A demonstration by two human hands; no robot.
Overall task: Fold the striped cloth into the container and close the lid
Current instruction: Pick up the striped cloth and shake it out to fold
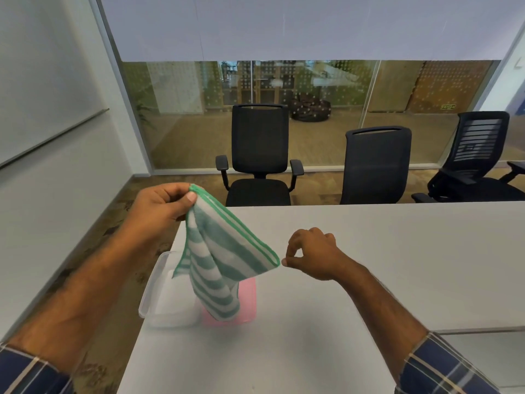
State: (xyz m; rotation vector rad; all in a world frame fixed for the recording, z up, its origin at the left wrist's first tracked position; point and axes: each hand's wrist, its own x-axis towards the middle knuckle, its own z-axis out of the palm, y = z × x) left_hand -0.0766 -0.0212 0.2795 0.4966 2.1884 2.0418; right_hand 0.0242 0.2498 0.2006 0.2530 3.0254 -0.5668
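A green-and-white striped cloth [218,260] hangs in the air over the table. My left hand [162,206] pinches its upper corner, raised at the left. My right hand [309,254] is lower and to the right, its fingertips pinched at the cloth's other corner, so the top edge runs taut between the two hands. The rest of the cloth droops down in folds. Below it a clear plastic container [156,297] stands open near the table's left edge. A pink lid [248,297] lies flat beside it on the right, partly hidden by the cloth.
The white table [355,294] reaches to the right and toward me. Its left edge runs close by the container. Three black office chairs [260,155] stand past the far edge, in front of a glass wall.
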